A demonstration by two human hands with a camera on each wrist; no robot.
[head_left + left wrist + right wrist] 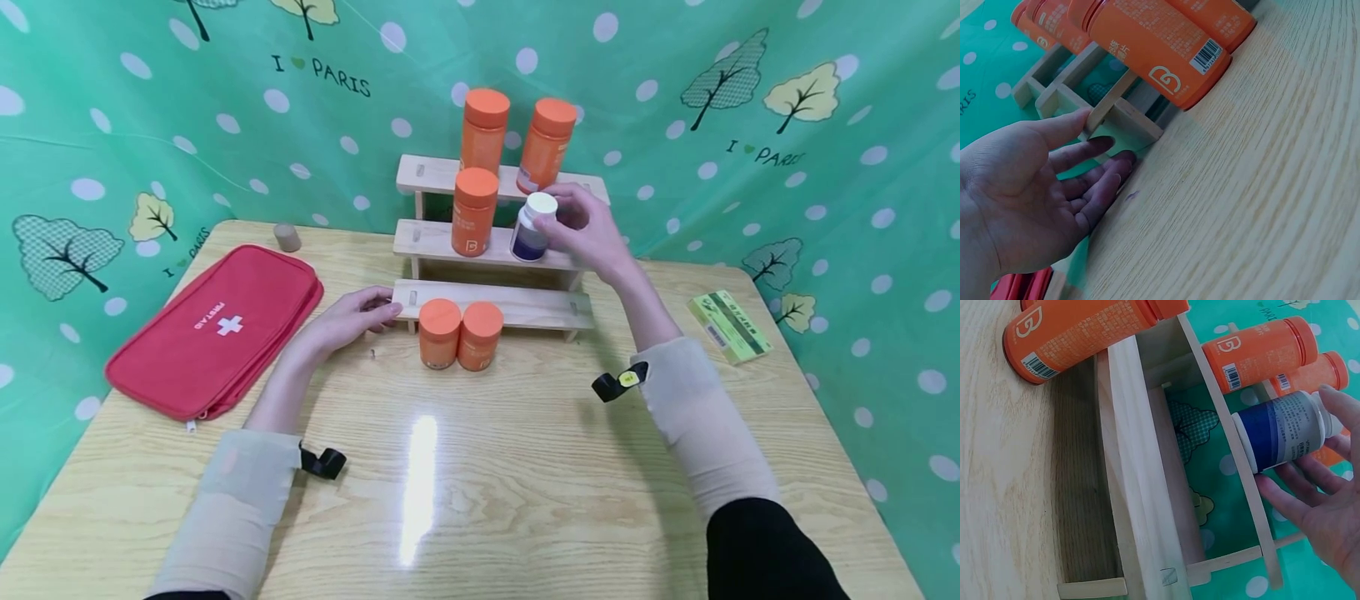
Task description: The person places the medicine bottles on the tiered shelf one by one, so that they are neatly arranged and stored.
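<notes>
A three-step wooden display rack (495, 305) stands at the back of the table. My right hand (588, 231) grips a small pill bottle (533, 227) with a white cap and dark blue label, upright at the middle step. In the right wrist view the bottle's base (1245, 445) is right at that step's board. Beside it on the same step stands an orange bottle (474, 212). My left hand (348, 320) holds the left end of the lowest step, thumb on the board's end (1094, 122) and fingers lower at its side.
Two orange bottles (483, 133) (546, 146) stand on the top step. Two more orange bottles (438, 335) (480, 337) stand on the table before the rack. A red first-aid pouch (217, 333) and a small grey cylinder (287, 237) lie left, a green-yellow box (729, 327) right.
</notes>
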